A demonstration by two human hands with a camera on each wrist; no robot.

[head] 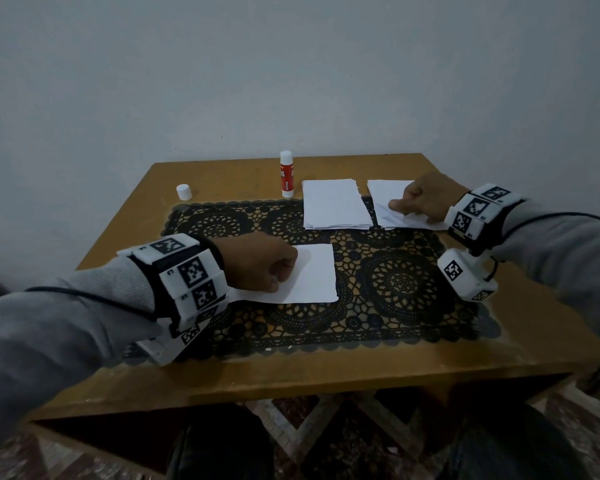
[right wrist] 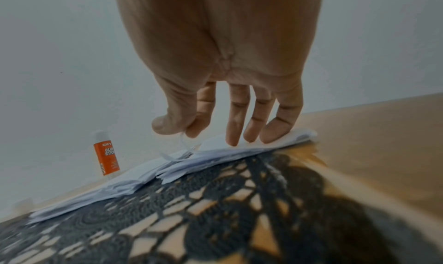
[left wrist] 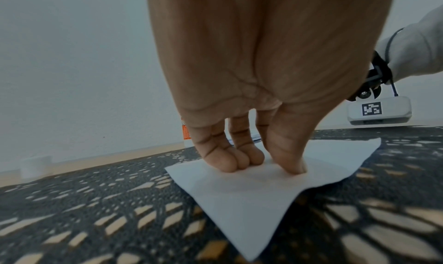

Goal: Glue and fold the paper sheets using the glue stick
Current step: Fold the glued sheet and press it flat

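Observation:
A single white sheet (head: 316,275) (left wrist: 239,201) lies on the black lace mat (head: 395,282). My left hand (head: 284,271) (left wrist: 263,164) presses on its left part with fingertips (left wrist: 230,160) and thumb. To the far right, my right hand (head: 397,206) (right wrist: 184,129) is on the right paper stack (head: 385,192) (right wrist: 215,154). Thumb and index finger pinch the lifted edge of the stack's top sheet (right wrist: 182,146). The other three fingers (right wrist: 275,129) lie straight on the stack. The red and white glue stick (head: 287,174) (right wrist: 106,158) stands uncapped at the back.
A second paper stack (head: 333,204) lies just left of the right one. The white cap (head: 184,192) stands alone at the back left of the wooden table (head: 326,372). A wall rises right behind the table's far edge.

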